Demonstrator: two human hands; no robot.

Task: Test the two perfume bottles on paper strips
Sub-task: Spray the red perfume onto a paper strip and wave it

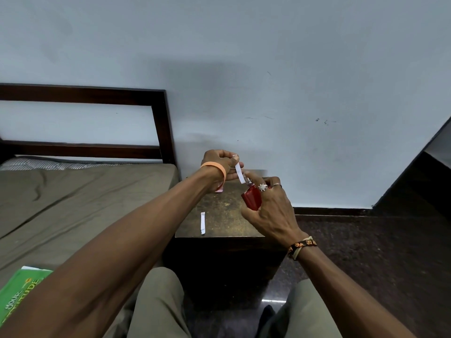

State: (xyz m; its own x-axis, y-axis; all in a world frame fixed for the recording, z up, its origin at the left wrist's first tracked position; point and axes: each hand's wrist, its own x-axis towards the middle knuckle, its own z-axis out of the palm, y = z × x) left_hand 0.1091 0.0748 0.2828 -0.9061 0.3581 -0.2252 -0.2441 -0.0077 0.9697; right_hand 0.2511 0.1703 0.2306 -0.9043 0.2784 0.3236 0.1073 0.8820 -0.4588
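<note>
My right hand [271,211] grips a red perfume bottle [252,197], tilted with its clear nozzle pointing up and left, a finger on top of the nozzle. My left hand [219,164] pinches a white paper strip [239,173] that hangs down just in front of the nozzle. A second white strip [202,223] lies flat on the small dark table [227,215] near its front edge. Behind my left wrist a pinkish object [219,190] shows on the table, mostly hidden; I cannot tell whether it is the other bottle.
A bed with an olive sheet [85,203] and dark wooden headboard [161,123] stands left of the table. A green book [19,291] lies on the bed near me. The wall is right behind the table. Dark floor [366,252] spreads to the right; my knees are below.
</note>
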